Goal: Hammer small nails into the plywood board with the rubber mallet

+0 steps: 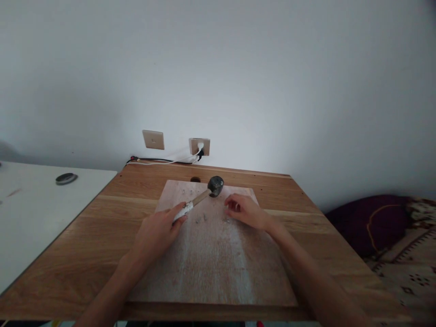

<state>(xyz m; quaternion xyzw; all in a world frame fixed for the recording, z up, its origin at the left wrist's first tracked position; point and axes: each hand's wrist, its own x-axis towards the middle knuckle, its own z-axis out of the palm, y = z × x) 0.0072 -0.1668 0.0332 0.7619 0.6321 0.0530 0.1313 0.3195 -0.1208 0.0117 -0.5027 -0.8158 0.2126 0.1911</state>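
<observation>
My left hand (161, 227) is wrapped around the handle of a mallet (215, 186), whose black head rests on or just above the far edge of a pale, worn wooden board (214, 272). White wrapping or paint covers the grip end of the handle. To the right, my right hand (247, 211) hovers low over the board with fingers curled and thumb drawn in. Whatever may be between those fingertips is too small to make out. Small marks or bits (205, 217) dot the board between the hands; a tiny shiny one (227, 220) lies under the right fingers.
The board lies on a wooden table (112, 222) against a wall. Behind it sits a small dark round thing (195, 179). Cables (160, 161) run along the back edge to a wall socket (194, 146). A white table (30, 213) with a round lid-like dish (66, 178) adjoins left; fabric (381, 222) lies right.
</observation>
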